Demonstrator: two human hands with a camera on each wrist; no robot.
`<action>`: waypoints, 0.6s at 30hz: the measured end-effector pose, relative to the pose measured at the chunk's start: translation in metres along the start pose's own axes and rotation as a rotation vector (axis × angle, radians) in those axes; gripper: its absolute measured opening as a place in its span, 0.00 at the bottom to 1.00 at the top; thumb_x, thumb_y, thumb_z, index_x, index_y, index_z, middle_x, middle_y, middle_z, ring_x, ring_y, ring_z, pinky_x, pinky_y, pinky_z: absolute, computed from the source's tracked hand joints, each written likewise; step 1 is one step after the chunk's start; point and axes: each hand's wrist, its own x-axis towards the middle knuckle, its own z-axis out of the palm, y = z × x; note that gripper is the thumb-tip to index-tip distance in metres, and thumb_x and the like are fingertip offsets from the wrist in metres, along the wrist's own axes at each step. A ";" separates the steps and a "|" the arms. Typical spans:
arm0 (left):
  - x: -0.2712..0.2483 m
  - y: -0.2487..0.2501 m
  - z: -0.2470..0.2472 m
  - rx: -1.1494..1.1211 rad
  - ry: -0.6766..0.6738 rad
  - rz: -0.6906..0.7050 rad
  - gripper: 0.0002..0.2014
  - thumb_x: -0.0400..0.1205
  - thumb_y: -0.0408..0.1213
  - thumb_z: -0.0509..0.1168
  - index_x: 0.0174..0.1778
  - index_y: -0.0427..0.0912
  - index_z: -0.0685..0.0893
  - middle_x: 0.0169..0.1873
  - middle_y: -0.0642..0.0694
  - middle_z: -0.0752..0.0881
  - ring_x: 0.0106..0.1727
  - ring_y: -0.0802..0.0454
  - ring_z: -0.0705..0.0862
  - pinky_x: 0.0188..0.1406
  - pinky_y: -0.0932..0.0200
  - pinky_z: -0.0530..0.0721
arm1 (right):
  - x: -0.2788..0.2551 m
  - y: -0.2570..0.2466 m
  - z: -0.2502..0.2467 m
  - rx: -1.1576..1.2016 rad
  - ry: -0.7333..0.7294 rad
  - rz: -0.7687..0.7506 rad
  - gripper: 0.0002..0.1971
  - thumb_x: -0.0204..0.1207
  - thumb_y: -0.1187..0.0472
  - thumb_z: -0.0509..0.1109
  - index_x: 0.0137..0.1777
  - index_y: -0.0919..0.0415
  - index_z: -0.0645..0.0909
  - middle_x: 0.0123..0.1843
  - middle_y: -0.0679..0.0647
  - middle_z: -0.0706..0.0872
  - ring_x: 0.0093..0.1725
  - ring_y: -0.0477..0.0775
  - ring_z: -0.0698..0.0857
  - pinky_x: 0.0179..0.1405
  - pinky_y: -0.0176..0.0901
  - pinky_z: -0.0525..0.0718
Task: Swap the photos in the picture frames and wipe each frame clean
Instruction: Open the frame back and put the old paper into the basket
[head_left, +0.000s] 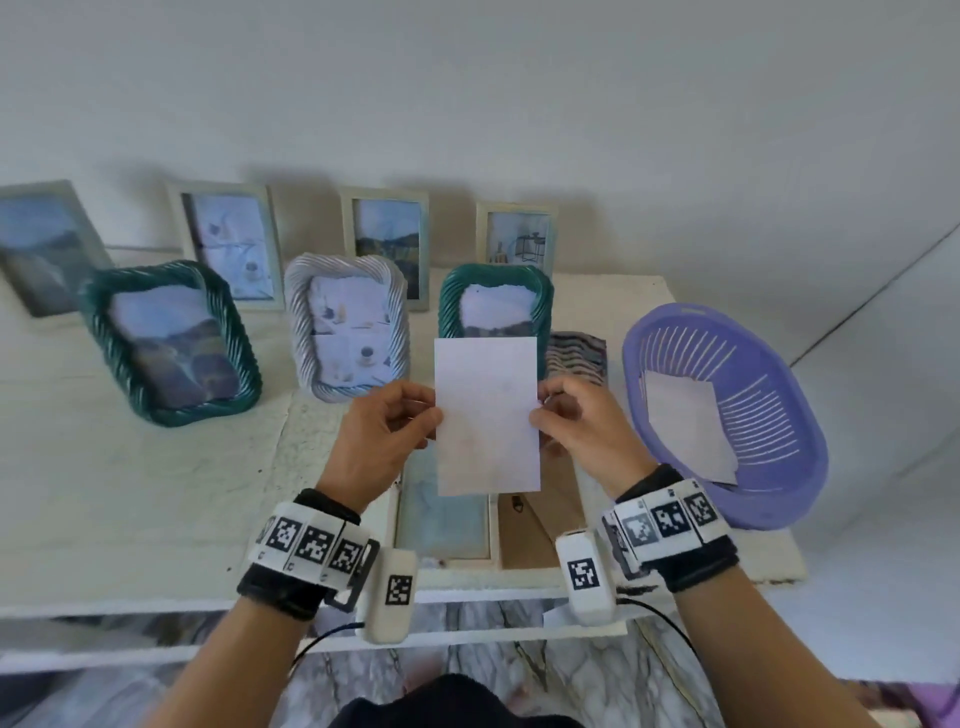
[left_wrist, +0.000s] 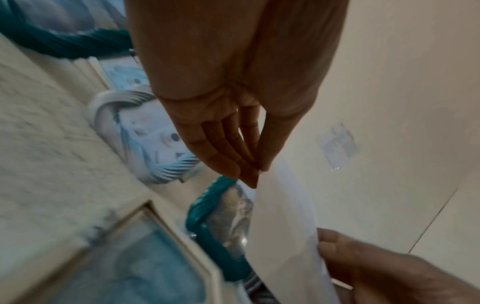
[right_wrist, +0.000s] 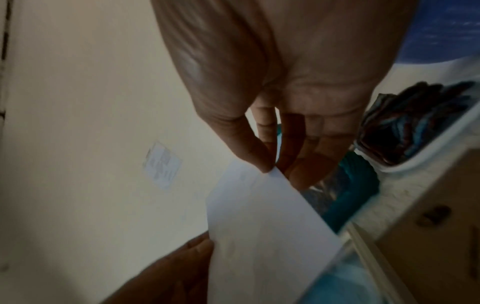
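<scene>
Setting: white table (head_left: 130, 467) set against a pale wall, seen from above in the head view.
Far left: a grey flat frame (head_left: 44, 249) is leaned on the wall; a dark green rope-edged frame (head_left: 171, 343) is stood in front of it.
Left of centre: a second grey frame (head_left: 228, 244) at the wall, a white rope-edged frame (head_left: 348, 327) in front.
Left hand (head_left: 384, 431): the left edge of a white photo back (head_left: 485, 415) is pinched between thumb and fingers; the close pinch is shown plainly in the left wrist view (left_wrist: 221, 133).
Photo: held upright above the table between both hands, blank side toward the head camera.
Below the photo: an opened frame with bluish glass (head_left: 441, 519) is laid flat, with its brown backing board (head_left: 540, 525) just beside it; the board's small clip is shown only in the right wrist view.
Behind the photo: a smaller green rope-edged frame (head_left: 493, 301), partly hidden, and two more grey frames at the wall.
Right hand (head_left: 587, 421): the photo's right edge is pinched by thumb and fingers, confirmed in the right wrist view (right_wrist: 285, 123).
Right: a striped folded cloth (head_left: 576, 358), then a purple slotted basket (head_left: 769, 415) with white paper inside.
</scene>
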 end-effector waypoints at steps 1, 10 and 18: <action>-0.003 -0.007 -0.006 0.015 0.004 -0.009 0.07 0.80 0.26 0.70 0.44 0.43 0.85 0.32 0.49 0.89 0.33 0.54 0.86 0.40 0.56 0.86 | -0.002 0.007 0.010 -0.014 0.001 -0.016 0.06 0.79 0.69 0.70 0.53 0.61 0.79 0.44 0.63 0.87 0.42 0.62 0.87 0.38 0.56 0.89; -0.015 -0.045 -0.031 0.272 -0.063 -0.066 0.05 0.77 0.32 0.75 0.42 0.46 0.86 0.36 0.49 0.91 0.37 0.51 0.90 0.45 0.51 0.90 | -0.016 0.045 0.054 -0.173 0.028 -0.080 0.06 0.78 0.68 0.70 0.44 0.57 0.77 0.41 0.57 0.87 0.39 0.57 0.87 0.35 0.50 0.90; -0.016 -0.053 -0.037 0.445 -0.040 -0.016 0.04 0.76 0.34 0.75 0.41 0.45 0.86 0.37 0.54 0.89 0.40 0.65 0.86 0.39 0.78 0.78 | -0.013 0.060 0.068 -0.317 0.017 -0.129 0.05 0.80 0.61 0.69 0.46 0.55 0.75 0.38 0.48 0.82 0.37 0.47 0.81 0.38 0.48 0.85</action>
